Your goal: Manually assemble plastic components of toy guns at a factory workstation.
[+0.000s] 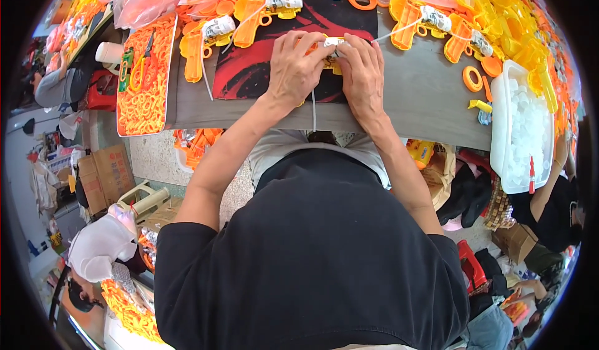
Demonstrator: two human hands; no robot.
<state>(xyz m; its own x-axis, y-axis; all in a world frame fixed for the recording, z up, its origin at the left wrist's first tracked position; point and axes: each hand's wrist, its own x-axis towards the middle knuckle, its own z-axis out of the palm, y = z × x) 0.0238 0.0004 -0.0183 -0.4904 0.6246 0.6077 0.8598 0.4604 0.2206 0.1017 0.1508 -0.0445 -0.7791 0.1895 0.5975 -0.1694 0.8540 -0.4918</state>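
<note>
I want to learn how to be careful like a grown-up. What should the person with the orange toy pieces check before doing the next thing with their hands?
1. Both hands on the piece: ok. The left hand and right hand press together on a small white and yellow part.
2. Part resting on the dark red and black mat: ok.
3. White tube trailing free toward the table edge: ok, nothing lies on it.
4. Part seated right: cannot tell, fingers hide most of it.
5. More pieces within reach: ok, orange toy shells lie just beyond the mat.
6. White tub of round caps fully on the table: not ok, it hangs past the edge.
</note>
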